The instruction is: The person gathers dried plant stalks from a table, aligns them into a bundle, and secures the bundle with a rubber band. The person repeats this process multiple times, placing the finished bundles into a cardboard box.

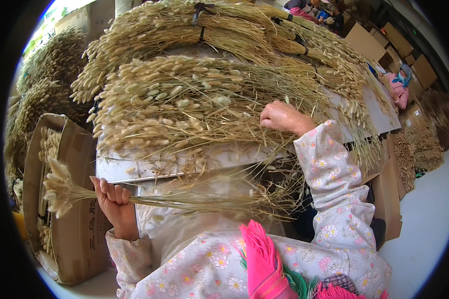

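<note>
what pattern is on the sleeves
Small pink and white flowers on a pale sleeve; clearest in the head view.

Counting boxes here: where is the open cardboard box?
In the head view the open cardboard box stands at lower left, beside the left hand gripping a small bunch.

We see a pale table (134, 172) almost buried under dried grass bundles (194, 99); their fluffy heads hang over its left edge, stems run toward the right edge. Tied bundles (219, 25) lie along the far edge, and loose stems (224, 149) stray over the near edge.
</note>
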A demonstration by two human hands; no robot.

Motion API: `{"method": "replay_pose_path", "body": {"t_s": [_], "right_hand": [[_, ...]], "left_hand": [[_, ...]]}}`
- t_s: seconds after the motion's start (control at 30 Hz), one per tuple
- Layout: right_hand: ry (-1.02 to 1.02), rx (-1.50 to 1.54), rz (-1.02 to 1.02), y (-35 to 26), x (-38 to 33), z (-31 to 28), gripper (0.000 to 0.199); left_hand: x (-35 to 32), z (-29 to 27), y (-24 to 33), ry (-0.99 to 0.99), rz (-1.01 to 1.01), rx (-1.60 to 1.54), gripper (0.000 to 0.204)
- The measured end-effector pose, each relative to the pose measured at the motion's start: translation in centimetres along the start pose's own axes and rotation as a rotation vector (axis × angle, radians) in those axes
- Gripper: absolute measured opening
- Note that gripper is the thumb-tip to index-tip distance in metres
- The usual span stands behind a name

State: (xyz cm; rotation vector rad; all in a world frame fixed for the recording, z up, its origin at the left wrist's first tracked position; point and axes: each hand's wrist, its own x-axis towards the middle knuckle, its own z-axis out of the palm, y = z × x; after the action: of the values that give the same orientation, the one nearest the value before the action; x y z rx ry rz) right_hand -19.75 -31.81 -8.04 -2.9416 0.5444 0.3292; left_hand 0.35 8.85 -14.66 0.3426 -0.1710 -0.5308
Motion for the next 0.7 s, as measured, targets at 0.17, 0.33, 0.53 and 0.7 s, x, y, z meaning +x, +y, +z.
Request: {"method": "replay_pose_path", "body": {"t_s": [0.17, 0.33, 0.53, 0.7], "right_hand": [[0.381, 0.078, 0.139, 0.8, 0.8, 2.3, 0.023], [0.502, 0.197, -0.105, -0.3, 2.4, 3.2, 0.018], [0.289, 0.014, -0.031, -0.6, 4.7, 4.3, 0.022], [0.364, 0.205, -0.112, 0.4, 5.4, 4.1, 0.019]], "left_hand": [[0.1, -0.2, -0.1, 0.025, 0.003, 0.044, 0.044], [0.2, -0.3, -0.2, 0.024, 0.002, 0.052, 0.043], [0.2, -0.3, -0.1, -0.015, -0.015, 0.047, 0.044], [0.2, -0.2, -0.1, -0.006, -0.002, 0.031, 0.044]]}}
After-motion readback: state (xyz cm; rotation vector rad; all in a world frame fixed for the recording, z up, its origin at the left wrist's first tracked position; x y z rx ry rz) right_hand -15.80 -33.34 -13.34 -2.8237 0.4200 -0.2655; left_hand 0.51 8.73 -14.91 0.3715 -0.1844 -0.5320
